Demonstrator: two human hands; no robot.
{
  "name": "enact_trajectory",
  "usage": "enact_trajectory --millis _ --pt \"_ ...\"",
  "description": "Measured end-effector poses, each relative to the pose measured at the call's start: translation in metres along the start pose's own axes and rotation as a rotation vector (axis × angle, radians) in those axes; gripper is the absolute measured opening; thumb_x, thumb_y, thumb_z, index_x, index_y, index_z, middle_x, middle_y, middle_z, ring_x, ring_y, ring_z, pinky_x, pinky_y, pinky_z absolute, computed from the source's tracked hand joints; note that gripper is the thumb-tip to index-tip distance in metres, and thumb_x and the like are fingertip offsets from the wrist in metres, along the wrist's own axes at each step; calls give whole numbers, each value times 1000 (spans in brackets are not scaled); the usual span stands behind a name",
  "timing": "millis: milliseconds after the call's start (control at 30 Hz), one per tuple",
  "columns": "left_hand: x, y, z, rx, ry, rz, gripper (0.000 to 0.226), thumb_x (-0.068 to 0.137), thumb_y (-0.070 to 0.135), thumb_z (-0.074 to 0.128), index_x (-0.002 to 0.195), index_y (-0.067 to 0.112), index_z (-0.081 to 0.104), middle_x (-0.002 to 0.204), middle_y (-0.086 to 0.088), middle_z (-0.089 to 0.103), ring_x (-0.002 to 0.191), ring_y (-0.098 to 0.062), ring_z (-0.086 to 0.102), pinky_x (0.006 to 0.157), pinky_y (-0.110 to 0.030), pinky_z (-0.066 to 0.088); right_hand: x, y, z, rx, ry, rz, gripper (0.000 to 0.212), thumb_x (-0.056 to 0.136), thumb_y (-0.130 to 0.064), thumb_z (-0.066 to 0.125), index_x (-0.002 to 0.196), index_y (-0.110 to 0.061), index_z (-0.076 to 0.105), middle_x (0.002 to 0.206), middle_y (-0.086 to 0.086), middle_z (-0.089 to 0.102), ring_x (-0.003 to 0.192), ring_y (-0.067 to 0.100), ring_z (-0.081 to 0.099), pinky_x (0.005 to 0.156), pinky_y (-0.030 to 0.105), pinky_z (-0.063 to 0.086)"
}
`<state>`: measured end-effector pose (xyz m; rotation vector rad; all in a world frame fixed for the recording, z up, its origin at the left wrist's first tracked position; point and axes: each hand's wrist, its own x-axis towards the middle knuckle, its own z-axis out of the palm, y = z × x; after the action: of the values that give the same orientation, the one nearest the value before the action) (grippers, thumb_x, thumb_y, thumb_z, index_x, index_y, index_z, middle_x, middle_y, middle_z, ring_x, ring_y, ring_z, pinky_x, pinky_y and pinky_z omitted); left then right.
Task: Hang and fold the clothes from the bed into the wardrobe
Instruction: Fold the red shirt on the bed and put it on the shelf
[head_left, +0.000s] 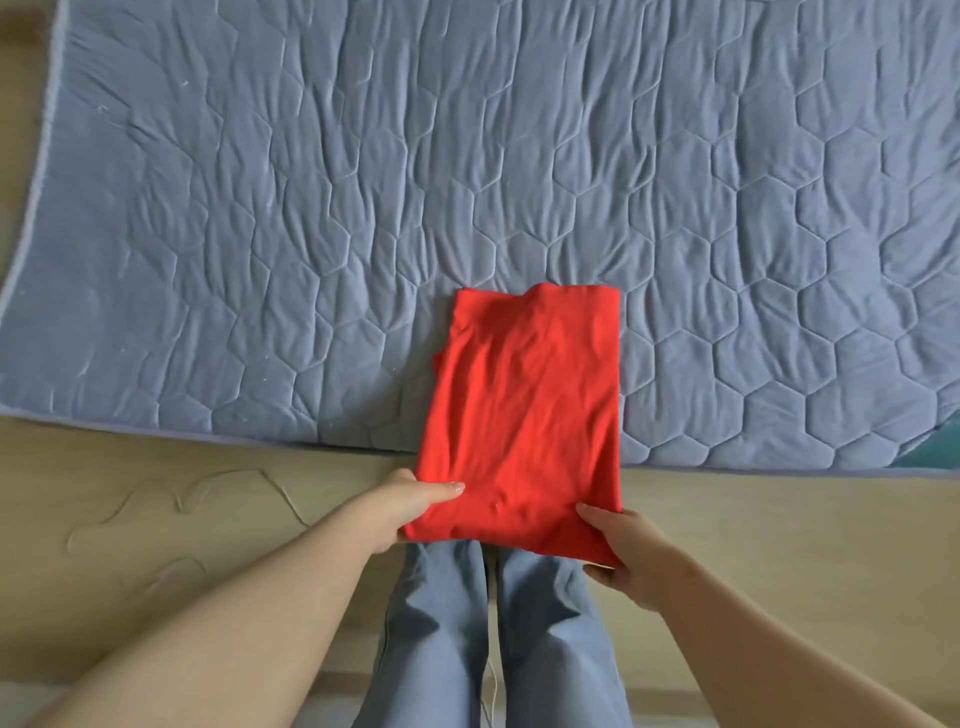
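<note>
**A:** Where did the red garment (524, 410) lie from the person?

**B:** Straight ahead of them, folded into a long rectangle on the bed's quilted cover (311, 208). Its long axis ran directly away from the body. The far end sat well onto the cover, and the near end reached past the cover's edge, over the pale wood strip (779, 519) and above the person's blue trousers (436, 623).

**A:** And the hands?

**B:** Both were on that near end. The left hand (410, 506) pinched the near-left corner with the thumb on top of the cloth. The right hand (623, 551) gripped the near-right corner, thumb on top and fingers curled beneath. They sat at opposite corners, the right one slightly closer to the body.

**A:** So what did the coming move turn on?

**B:** Probably that axis. With both near corners held, the far end lay dead ahead. A fold would likely have carried the near edge forward over it; a lift would have drawn the whole piece toward the body. The wardrobe was not in view, so its direction could not be told.

**A:** Any brand, label or print?

**B:** None that could be read. The red cloth showed only plain, creased fabric, and the cover only hexagon stitching. A thin pale cord (171, 499) lay loose on the wood to the left, well apart from the garment.
</note>
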<state>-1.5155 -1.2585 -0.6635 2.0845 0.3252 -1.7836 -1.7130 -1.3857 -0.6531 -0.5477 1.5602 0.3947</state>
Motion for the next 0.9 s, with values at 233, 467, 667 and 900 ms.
enact_trajectory --millis 233,467,667,900 --pt "-23 32 -27 -66 -98 169 70 84 15 64 139 41 29 121 5 54 79 -13 64 61 -28 54 -30 -16 -6 87 -135 72 8 82 -20 64 85 -16 58 64 3 61 59 14 55 55 29 48" --pt "6 147 -24 -394 -167 156 29 93 28 42 79 10 60 53 -5 65 41 -12 62 37 -19 48 1 -130 -6 435 -267 -112 31 88 -27 44 75 -10 65 59 3 68 49 15 64 56 27 54" --pt "39 167 10 -397 186 353 21 90 53 47 92 32 47 89 -5 61 77 -20 62 63 -32 52 33 -169 18 60 10 -422 33 93 -40 48 122 -25 50 117 3 56 97 23 57 70 29 43" --pt "73 118 41 312 561 273 77 79 57 58 144 33 23 150 -4 20 134 -33 24 108 -44 20 75 -140 33 -798 557 -671 66 81 -52 59 139 -37 32 148 -2 29 129 30 29 104 45 22"
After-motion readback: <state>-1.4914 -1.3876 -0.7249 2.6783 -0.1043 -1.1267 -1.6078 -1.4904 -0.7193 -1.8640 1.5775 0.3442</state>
